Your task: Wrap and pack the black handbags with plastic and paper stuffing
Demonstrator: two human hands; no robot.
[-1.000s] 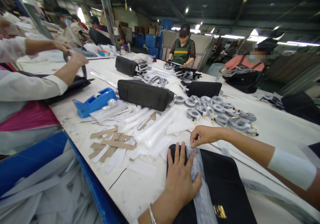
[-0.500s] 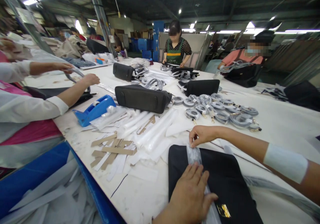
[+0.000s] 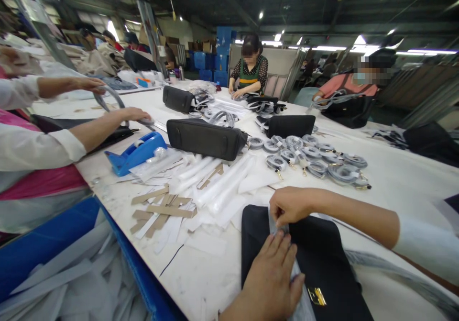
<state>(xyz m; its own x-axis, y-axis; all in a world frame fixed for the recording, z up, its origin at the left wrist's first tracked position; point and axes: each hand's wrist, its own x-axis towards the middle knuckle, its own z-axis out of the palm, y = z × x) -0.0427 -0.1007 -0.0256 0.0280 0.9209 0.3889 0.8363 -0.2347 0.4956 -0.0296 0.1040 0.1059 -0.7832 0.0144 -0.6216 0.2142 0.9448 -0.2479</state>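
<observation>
A black bag (image 3: 322, 259) with a gold-coloured clasp (image 3: 317, 296) lies on the table in front of me. Along it runs a grey strap wrapped in clear plastic (image 3: 303, 306). My left hand (image 3: 267, 273) rests palm down over this strap, fingers stretched out and pressing it against the bag. Just beyond those fingertips, near the bag's far edge, my right hand (image 3: 292, 207) pinches the wrapped strap between thumb and fingers. Part of the strap is hidden under both hands.
Cardboard strips (image 3: 165, 211), plastic sleeves (image 3: 229, 182) and a blue tape dispenser (image 3: 138, 153) lie to the left. Coiled wrapped straps (image 3: 315, 156) and black bags (image 3: 204, 139) lie beyond. A co-worker's hands (image 3: 134, 115) work at left; a blue bin (image 3: 46, 275) holds white scraps.
My right hand has shifted slightly nearer my left fingertips, its fingers curled more over the strap. My left hand stays almost in place. The co-worker at the far side has bent forward.
</observation>
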